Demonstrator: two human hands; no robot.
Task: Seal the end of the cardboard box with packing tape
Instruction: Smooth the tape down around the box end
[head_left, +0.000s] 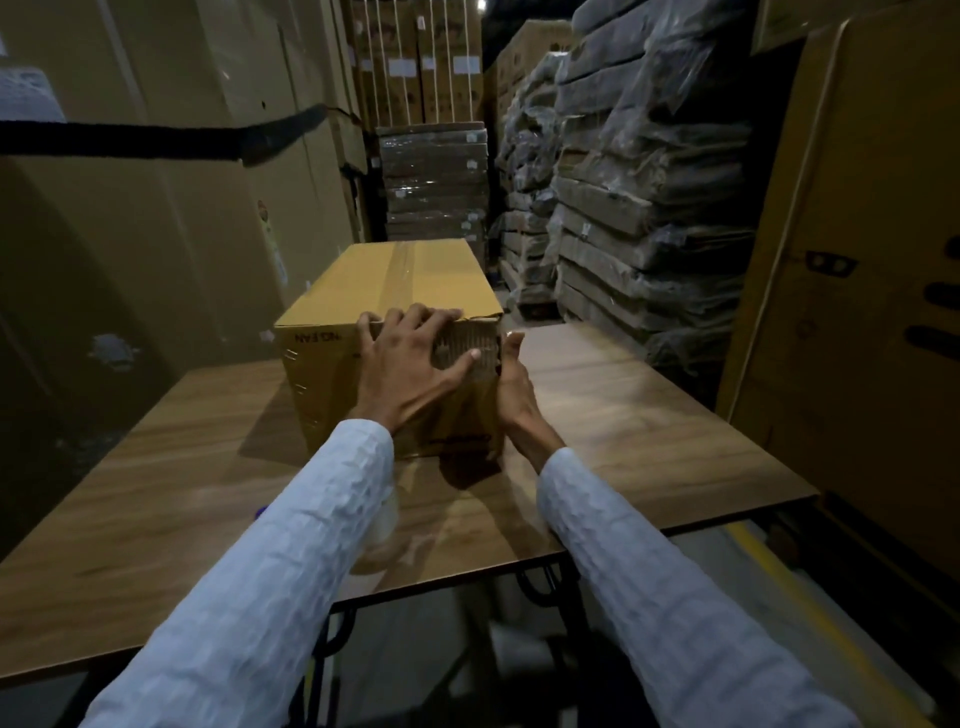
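Observation:
A long yellow-brown cardboard box (395, 280) lies on the wooden table (649, 441) with its near end toward me. Clear tape runs along its top seam. My left hand (410, 364) lies spread and flat on the upper part of the near end, fingertips over the top edge, thumb stretched right across a shiny taped patch. My right hand (514, 389) rests against the box's right near corner, fingers straight. A roll of clear packing tape (382, 525) lies on the table near the front edge, mostly hidden under my left sleeve.
Tall cardboard cartons stand at the left and at the right (857, 260). Plastic-wrapped stacks of flat goods (639, 182) fill the back right, another wrapped stack (436, 182) stands behind the box. The table's front edge lies close to me.

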